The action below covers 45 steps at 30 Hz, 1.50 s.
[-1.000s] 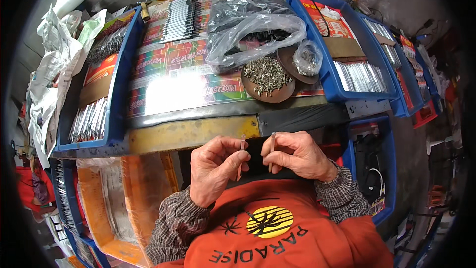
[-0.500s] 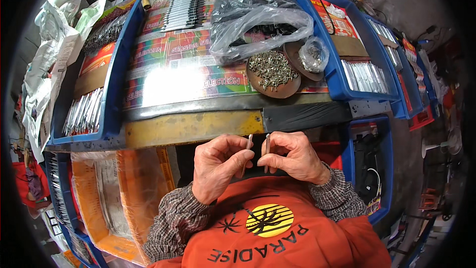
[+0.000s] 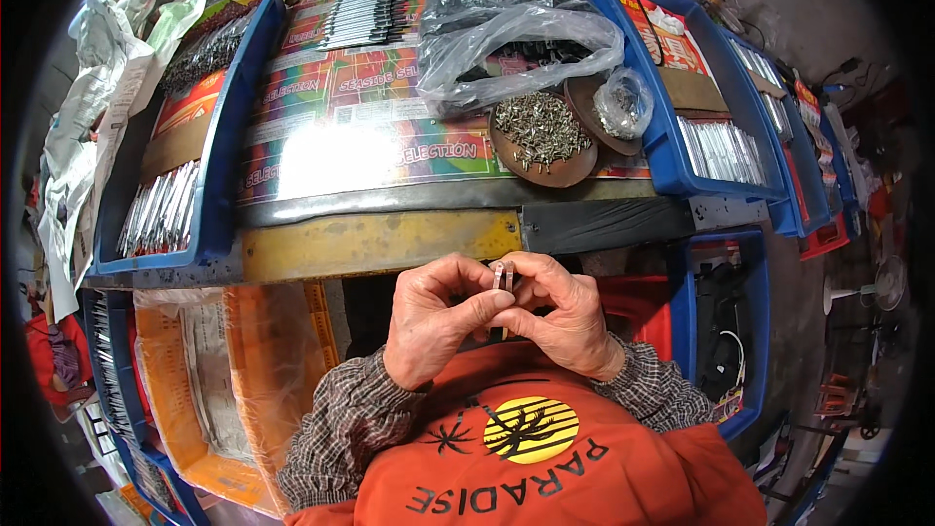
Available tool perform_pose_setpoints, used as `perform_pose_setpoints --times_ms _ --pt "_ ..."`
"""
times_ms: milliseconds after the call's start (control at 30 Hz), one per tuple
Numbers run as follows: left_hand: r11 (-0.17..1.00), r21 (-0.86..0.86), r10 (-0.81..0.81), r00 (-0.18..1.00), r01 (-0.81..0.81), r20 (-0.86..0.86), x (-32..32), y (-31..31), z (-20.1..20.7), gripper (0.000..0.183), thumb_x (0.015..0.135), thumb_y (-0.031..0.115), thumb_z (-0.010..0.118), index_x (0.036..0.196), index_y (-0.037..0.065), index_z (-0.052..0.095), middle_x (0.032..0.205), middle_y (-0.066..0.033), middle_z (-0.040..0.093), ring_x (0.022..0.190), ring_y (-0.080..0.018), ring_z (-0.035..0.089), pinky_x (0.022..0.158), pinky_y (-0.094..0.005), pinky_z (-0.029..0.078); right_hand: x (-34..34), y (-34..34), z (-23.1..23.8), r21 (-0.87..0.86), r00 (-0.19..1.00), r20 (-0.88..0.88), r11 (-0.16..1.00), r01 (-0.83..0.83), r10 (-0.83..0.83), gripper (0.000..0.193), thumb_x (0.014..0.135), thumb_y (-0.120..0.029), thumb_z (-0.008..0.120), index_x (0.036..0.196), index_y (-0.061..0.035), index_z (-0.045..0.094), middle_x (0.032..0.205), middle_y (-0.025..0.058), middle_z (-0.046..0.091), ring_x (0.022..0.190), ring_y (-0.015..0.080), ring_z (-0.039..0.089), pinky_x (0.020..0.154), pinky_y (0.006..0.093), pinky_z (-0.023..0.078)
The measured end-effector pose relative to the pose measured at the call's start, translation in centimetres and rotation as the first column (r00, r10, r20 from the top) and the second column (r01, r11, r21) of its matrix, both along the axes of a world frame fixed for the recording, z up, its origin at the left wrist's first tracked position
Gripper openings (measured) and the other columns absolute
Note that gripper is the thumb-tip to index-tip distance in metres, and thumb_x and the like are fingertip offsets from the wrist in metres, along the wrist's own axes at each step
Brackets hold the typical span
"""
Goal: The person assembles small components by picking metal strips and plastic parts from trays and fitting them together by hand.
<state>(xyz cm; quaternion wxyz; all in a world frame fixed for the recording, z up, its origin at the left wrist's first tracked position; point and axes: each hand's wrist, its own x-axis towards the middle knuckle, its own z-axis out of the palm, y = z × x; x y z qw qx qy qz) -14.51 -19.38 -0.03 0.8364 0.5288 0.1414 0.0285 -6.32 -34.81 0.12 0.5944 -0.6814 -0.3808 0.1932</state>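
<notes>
Two thin, narrow metal pieces meet just in front of my body, below the table's front edge. My left hand (image 3: 435, 319) pinches one metal strip (image 3: 498, 279) between thumb and fingers. In the closed fingers of my right hand (image 3: 567, 319) is the other metal strip (image 3: 509, 278), upright and close alongside the first. The fingertips of both hands almost touch and hide the strips' lower parts, so whether the two are joined I cannot tell. Beyond the hands, a round brown dish (image 3: 547, 178) on the table holds many small metal pins or rivets (image 3: 543, 131).
Flanking the table are a left blue tray (image 3: 216, 219) and a right blue tray (image 3: 672, 170), both with silvery strips. A plastic bag (image 3: 467, 88) with dark parts lies behind the dish, near rowed metal pieces (image 3: 358, 5). An orange crate (image 3: 278, 370) stands lower left.
My hands have come together, bringing the two strips from a small gap apart to side by side. The view has shifted slightly.
</notes>
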Motion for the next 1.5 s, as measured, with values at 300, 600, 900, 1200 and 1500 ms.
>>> perform_pose_setpoints --times_ms 300,600,900,1200,1500 --pt "0.998 -0.068 0.001 0.998 0.003 0.064 0.2 -0.2 -0.4 0.01 0.083 -0.001 0.07 0.083 -0.001 0.06 0.077 -0.0073 0.064 0.064 -0.0128 0.062 0.055 -0.0249 0.052 -0.3 0.2 0.1 0.012 1.0 -0.017 1.0 -0.015 0.015 0.046 0.082 0.003 0.07 0.124 -0.0018 0.052 0.081 0.0047 0.067 0.074 0.0107 0.07 0.062 0.0222 0.054" --pt "0.995 -0.098 -0.015 0.998 0.022 0.064 0.2 -0.1 -0.8 0.008 0.084 -0.001 0.069 0.084 -0.001 0.061 0.079 -0.0078 0.064 0.066 -0.014 0.062 0.056 -0.0257 0.053 -0.3 0.3 -0.4 0.013 0.999 -0.028 1.0 -0.016 0.016 0.046 0.081 0.005 0.07 0.124 -0.0018 0.053 0.082 0.0046 0.067 0.072 0.0094 0.069 0.061 0.0218 0.054" --pt "0.98 -0.197 -0.014 0.995 0.033 0.096 -0.1 -0.1 -1.3 0.009 0.09 0.004 0.065 0.094 -0.004 0.065 0.081 -0.007 0.065 0.065 -0.0112 0.06 0.058 -0.0233 0.052 -0.1 0.4 0.2 -0.011 0.997 -0.075 1.0 -0.02 0.019 0.049 0.08 0.005 0.071 0.126 -0.0016 0.055 0.081 0.0031 0.067 0.067 0.0055 0.065 0.058 0.0205 0.052" --pt "0.992 -0.124 0.004 0.998 0.003 0.061 -0.1 -0.4 -1.4 0.006 0.089 -0.001 0.063 0.095 -0.003 0.064 0.084 -0.0086 0.064 0.066 -0.015 0.062 0.059 -0.0276 0.055 -0.1 0.3 -0.1 -0.069 0.992 -0.128 0.998 -0.011 0.002 0.048 0.083 0.004 0.068 0.128 -0.0027 0.054 0.072 0.0017 0.066 0.064 0.0047 0.064 0.054 0.0192 0.049" --pt "0.997 -0.071 0.041 0.997 -0.036 0.062 -0.2 -0.5 -1.7 0.006 0.089 0.0 0.064 0.094 -0.004 0.063 0.08 -0.0088 0.064 0.064 -0.0146 0.062 0.055 -0.0262 0.053 -0.2 0.5 -0.4 -0.065 0.991 -0.131 0.998 -0.006 -0.002 0.046 0.084 0.004 0.066 0.128 -0.0029 0.054 0.072 0.0014 0.066 0.062 0.0035 0.062 0.052 0.019 0.048"
